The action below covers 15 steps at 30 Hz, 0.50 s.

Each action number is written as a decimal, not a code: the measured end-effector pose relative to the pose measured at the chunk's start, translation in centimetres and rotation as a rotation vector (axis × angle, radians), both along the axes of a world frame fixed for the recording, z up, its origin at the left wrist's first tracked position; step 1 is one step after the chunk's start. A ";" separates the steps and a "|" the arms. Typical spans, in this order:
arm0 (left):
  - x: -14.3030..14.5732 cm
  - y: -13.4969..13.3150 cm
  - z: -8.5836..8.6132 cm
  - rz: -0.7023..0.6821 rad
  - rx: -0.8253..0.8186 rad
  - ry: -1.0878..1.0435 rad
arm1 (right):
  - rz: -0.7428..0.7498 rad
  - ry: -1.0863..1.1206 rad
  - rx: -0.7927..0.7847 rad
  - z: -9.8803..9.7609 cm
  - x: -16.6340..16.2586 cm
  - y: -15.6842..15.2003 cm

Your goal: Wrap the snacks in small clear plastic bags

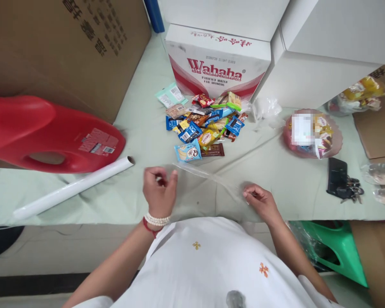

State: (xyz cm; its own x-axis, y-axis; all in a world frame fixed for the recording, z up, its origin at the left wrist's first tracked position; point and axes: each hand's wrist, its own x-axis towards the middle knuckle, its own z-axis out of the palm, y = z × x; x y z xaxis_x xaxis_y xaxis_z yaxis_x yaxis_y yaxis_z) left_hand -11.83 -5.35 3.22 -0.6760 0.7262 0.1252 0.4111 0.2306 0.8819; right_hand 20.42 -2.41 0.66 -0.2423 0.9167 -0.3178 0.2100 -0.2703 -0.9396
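Observation:
My left hand (159, 190) is raised above the pale green cloth (147, 137), fingers curled and pinching one end of a clear plastic bag (208, 177). My right hand (259, 201) pinches the bag's other end near the table's front edge. The bag stretches thin and see-through between both hands. Beyond it lies a pile of several wrapped snacks (205, 124), with a blue packet (188, 152) closest to me.
A red jug (48, 132) lies on its side at left beside a white roll (73, 188). A Wahaha carton (218, 64) and white boxes stand behind the snacks. A pink plate (312, 133), black phone with keys (338, 177) and green stool (336, 248) are at right.

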 end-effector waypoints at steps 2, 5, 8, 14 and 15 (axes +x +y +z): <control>2.4 -0.9 0.5 -0.272 -0.134 -0.123 | -0.011 -0.015 0.030 -0.1 -0.5 -0.7; 6.2 -1.1 0.4 -0.642 -0.367 -0.392 | 0.005 -0.040 0.140 0.1 -1.6 -1.7; 9.1 0.1 -0.6 -0.611 -0.416 -0.455 | 0.081 -0.063 0.255 0.7 -2.5 -2.7; 10.0 1.3 -3.0 -0.521 -0.394 -0.928 | -0.124 0.036 -0.003 0.3 -2.8 -4.0; 9.6 1.2 -3.1 -0.498 -0.392 -0.957 | -0.198 0.068 -0.085 0.0 -2.5 -4.2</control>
State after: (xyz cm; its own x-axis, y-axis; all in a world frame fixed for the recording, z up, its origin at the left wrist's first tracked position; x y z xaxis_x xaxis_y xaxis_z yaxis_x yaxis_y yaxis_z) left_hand -2.20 -4.19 0.13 0.0009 0.8151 -0.5793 -0.2662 0.5586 0.7856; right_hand 17.87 -6.63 0.68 -0.0833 0.9192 -0.3849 0.0820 -0.3786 -0.9219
